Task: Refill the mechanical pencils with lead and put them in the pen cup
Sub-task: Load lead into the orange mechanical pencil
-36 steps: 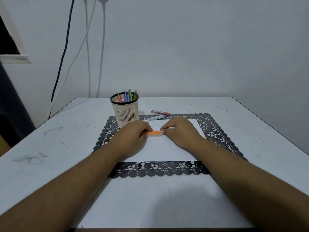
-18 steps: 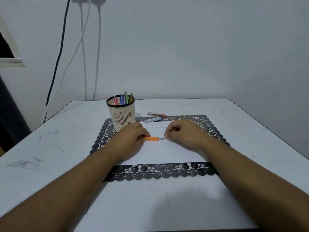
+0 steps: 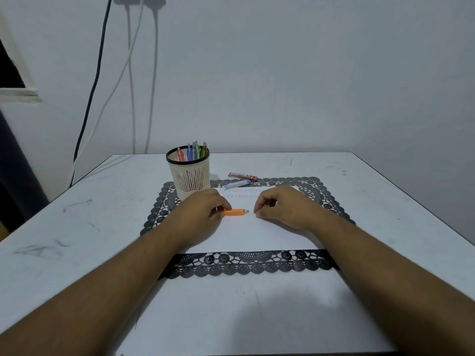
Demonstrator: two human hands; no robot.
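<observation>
My left hand (image 3: 203, 214) grips one end of an orange mechanical pencil (image 3: 235, 212), which lies level just above a white sheet (image 3: 257, 235). My right hand (image 3: 282, 206) sits a short gap to the right of the pencil's grey end. Its thumb and forefinger are curled together, and anything between them is too small to see. The cream pen cup (image 3: 189, 176) with a black rim stands behind my left hand and holds several coloured pencils. A red lead tube (image 3: 243, 176) and a blue-white lead tube (image 3: 236, 185) lie behind the sheet.
A black lace mat (image 3: 244, 264) lies under the sheet on the white table (image 3: 77, 227). Cables hang down the wall (image 3: 131, 98) at the back left. The table's right edge (image 3: 411, 201) runs close to the wall.
My right hand has come off the pencil's end and drawn back to the right, opening a small gap. My left hand keeps its hold on the pencil.
</observation>
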